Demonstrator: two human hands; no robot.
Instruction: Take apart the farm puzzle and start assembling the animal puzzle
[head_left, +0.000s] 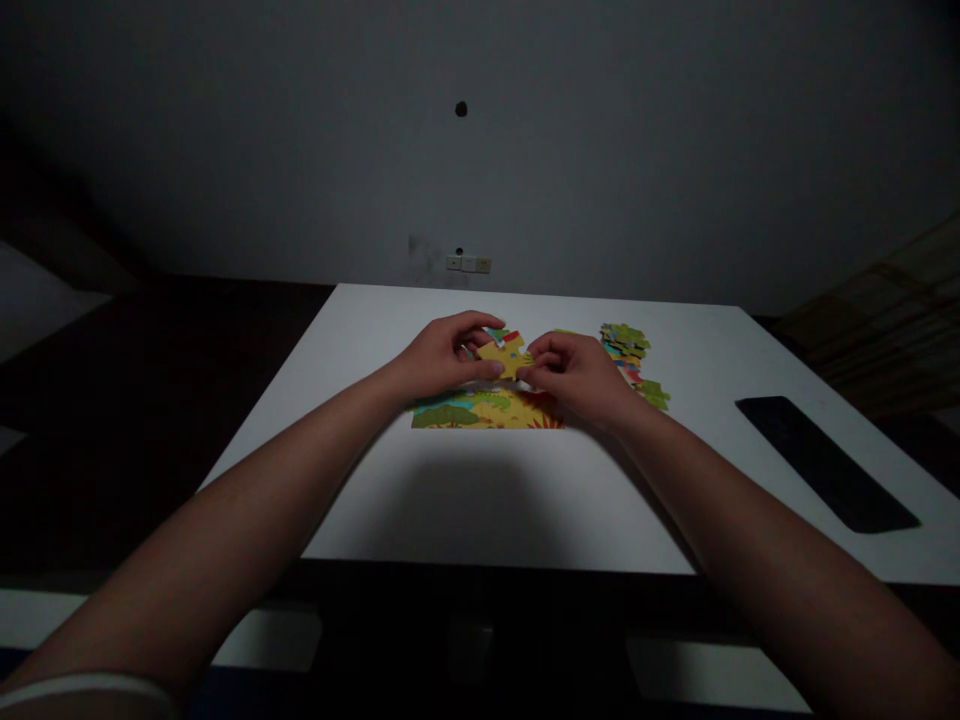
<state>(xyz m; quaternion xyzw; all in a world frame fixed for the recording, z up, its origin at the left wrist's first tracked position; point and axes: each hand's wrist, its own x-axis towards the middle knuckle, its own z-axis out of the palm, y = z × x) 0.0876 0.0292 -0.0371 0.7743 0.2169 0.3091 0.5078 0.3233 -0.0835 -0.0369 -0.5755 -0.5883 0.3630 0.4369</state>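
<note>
Together, both grips (444,350) (579,372) pinch one yellow puzzle piece (505,359).

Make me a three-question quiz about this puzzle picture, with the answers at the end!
1. True or false: the dark flat slab lies to the right of the puzzle pile.
2. The puzzle bit between the left hand and right hand is mostly: A blue, B yellow, C black.
3. Fill in: the table is ____.

Key: 1 true; 2 B; 3 white.
</note>
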